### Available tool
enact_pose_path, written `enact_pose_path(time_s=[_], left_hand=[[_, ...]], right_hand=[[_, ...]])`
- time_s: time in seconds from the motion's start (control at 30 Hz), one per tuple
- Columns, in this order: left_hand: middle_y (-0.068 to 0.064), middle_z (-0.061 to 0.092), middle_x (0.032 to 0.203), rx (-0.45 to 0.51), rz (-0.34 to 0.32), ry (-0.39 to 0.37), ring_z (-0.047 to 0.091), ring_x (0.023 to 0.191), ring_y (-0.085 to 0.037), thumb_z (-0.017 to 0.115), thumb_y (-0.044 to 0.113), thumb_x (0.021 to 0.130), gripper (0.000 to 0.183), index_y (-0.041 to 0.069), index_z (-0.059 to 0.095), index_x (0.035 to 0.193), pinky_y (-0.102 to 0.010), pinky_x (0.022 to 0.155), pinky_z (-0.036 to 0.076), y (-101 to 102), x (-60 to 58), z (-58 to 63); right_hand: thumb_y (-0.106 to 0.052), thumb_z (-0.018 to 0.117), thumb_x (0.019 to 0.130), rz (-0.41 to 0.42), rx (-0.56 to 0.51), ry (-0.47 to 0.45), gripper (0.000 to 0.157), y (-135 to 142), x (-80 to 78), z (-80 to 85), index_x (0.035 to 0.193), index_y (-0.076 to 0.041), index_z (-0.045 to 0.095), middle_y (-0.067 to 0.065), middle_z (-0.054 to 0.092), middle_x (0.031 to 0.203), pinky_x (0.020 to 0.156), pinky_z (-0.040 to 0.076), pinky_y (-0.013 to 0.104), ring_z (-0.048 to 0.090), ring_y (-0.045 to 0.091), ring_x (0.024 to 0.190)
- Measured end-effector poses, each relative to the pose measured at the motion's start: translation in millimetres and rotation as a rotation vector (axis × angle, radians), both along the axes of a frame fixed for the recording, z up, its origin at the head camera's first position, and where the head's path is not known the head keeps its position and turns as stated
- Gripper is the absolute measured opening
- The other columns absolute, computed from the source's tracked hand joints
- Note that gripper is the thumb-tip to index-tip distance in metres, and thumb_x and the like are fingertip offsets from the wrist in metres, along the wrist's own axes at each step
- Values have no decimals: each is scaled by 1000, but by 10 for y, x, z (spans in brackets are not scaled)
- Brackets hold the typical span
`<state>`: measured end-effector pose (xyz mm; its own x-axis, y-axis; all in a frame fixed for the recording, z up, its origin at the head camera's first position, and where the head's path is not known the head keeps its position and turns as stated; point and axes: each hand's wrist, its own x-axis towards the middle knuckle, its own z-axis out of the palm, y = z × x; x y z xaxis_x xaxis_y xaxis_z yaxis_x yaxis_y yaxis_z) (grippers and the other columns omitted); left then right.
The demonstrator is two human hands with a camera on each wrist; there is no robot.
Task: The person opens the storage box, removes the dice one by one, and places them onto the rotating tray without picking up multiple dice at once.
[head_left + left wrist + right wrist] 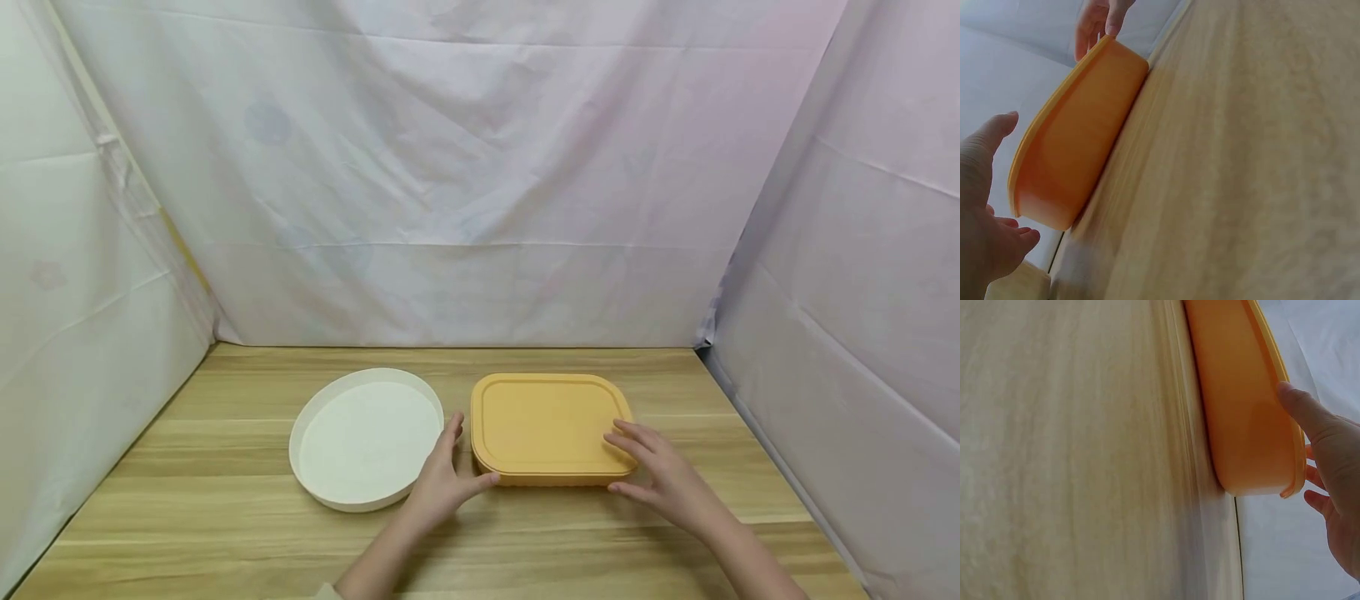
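Observation:
A yellow-orange rectangular lidded box point(551, 425) sits flat on the table, its lid in place. Beside its left end is my left hand point(441, 479), thumb and fingers spread apart around the near left corner. In the left wrist view a gap shows between that hand point(988, 206) and the box point(1079, 131). My right hand point(667, 477) is at the opposite end, fingertips over the lid's right edge. The right wrist view has the right thumb point(1304, 409) at the rim of the box point(1241, 412), with the other fingers loosely bent beyond the corner.
A round white tray point(367, 442) with a low wall lies left of the box, close to my left hand. The wood-grain table point(225, 533) is bordered by pale fabric curtains point(465, 167) at the back and both sides.

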<state>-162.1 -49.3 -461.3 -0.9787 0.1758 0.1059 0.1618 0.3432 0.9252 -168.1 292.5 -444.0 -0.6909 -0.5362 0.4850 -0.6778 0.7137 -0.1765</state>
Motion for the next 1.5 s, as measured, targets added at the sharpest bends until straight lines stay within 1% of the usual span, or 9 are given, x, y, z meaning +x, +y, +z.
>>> enact_pose_path(time_s=[0.2, 0.3, 0.5, 0.8, 1.03, 1.17, 1.3, 1.4, 1.5], left_hand=[[-13, 22, 145, 72, -47, 29, 24, 130, -28, 79, 38, 65, 108, 4, 13, 143, -39, 103, 26, 46, -29, -107], [-14, 21, 145, 108, -63, 25, 24, 130, -28, 79, 34, 66, 108, 1, 12, 143, -40, 103, 25, 66, -39, -150], [-9, 18, 146, 129, -80, 16, 23, 130, -22, 78, 38, 65, 108, 6, 11, 144, -38, 104, 24, 88, -79, -197], [-8, 21, 145, 184, -98, 44, 28, 128, -24, 79, 33, 65, 108, 7, 11, 144, -38, 103, 27, 94, -124, -268], [-8, 20, 146, 199, -104, 48, 28, 128, -24, 79, 30, 66, 107, 7, 10, 144, -38, 103, 27, 89, -126, -301], [-11, 19, 146, 209, -110, 44, 27, 128, -27, 79, 26, 67, 106, 5, 10, 144, -41, 103, 26, 92, -110, -252], [-17, 18, 145, 233, -116, 42, 26, 128, -32, 79, 19, 69, 102, 1, 10, 143, -46, 103, 25, 88, -52, -99], [-19, 18, 145, 232, -119, 28, 27, 127, -33, 78, 16, 70, 101, 0, 10, 142, -46, 103, 24, 82, -3, 10], [-18, 18, 145, 221, -120, 17, 27, 127, -33, 77, 16, 70, 100, 0, 10, 142, -46, 103, 24, 82, 11, 45]], right_hand=[[-33, 76, 69, 42, -15, 21, 62, 13, -11, -58, 123, -12, 55, 11, 48, 128, 103, 25, 23, 43, 31, 114], [-30, 76, 69, 59, -22, 1, 60, -3, -14, -66, 122, -12, 56, 11, 48, 127, 103, 20, 18, 43, 29, 115], [-25, 76, 70, 67, -22, -20, 55, -23, -17, -60, 121, -13, 57, 9, 49, 126, 106, 19, 23, 42, 28, 117], [-22, 74, 72, 87, -10, 2, 47, -8, -20, -89, 116, -15, 60, 10, 50, 125, 105, 18, 22, 43, 30, 116], [-22, 73, 74, 102, 7, -1, 45, -17, -18, -64, 116, -15, 60, 10, 51, 125, 105, 21, 28, 44, 31, 115], [-22, 73, 74, 111, 13, 10, 44, -29, -16, -43, 115, -15, 61, 11, 52, 124, 106, 21, 29, 45, 31, 113], [-22, 71, 76, 110, 26, 4, 42, -33, -16, -27, 116, -17, 60, 10, 52, 124, 107, 16, 26, 45, 30, 114], [-21, 69, 77, 125, 36, 36, 41, -30, -21, -25, 117, -18, 61, 10, 52, 123, 107, 16, 26, 46, 29, 113], [-24, 66, 80, 161, 26, 105, 37, -32, -35, -30, 116, -17, 61, 10, 54, 121, 104, 24, 31, 49, 30, 109]])
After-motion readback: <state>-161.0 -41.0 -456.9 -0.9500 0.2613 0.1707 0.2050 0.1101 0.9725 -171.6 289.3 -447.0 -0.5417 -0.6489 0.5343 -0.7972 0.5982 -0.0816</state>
